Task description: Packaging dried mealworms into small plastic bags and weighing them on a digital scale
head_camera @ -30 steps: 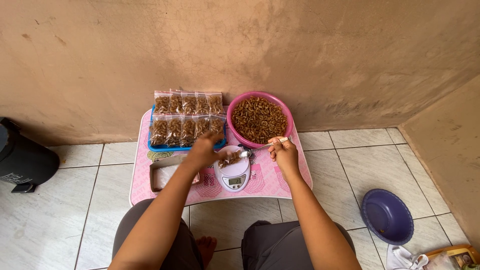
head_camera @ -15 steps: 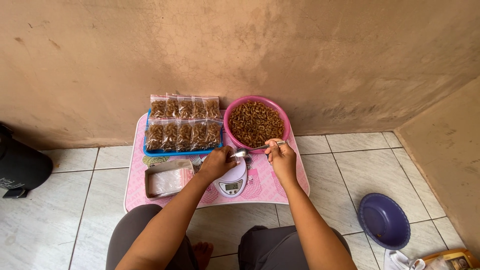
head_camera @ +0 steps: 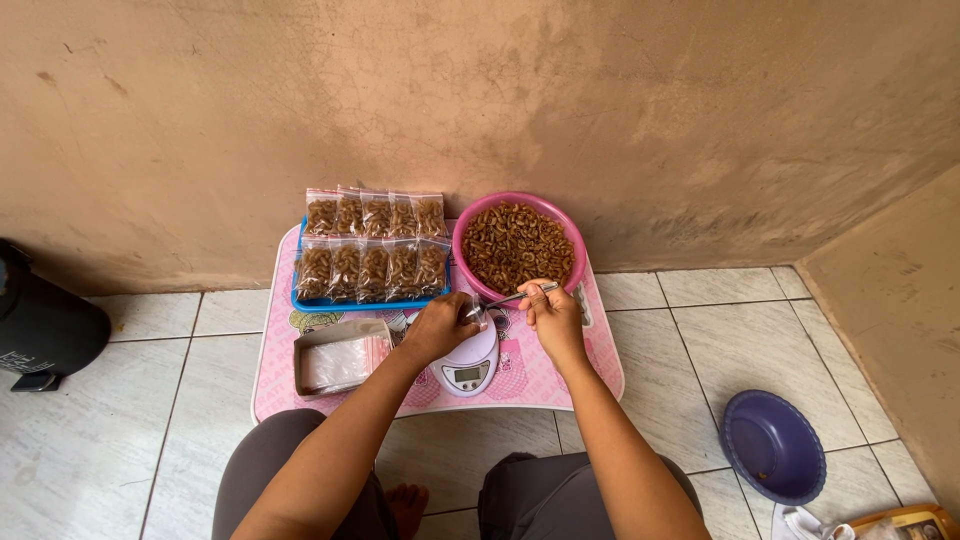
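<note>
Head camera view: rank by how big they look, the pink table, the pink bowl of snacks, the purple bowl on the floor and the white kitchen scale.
1. pink table
2. pink bowl
3. purple bowl; it looks close to the pink one, so that order is unsure
4. white kitchen scale

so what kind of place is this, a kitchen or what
Probably a corner of a home floor used as a small snack-packing spot, not a fitted kitchen. The person sits on pale floor tiles against a bare plastered wall, working at a low pink folding table with a small scale.
</note>
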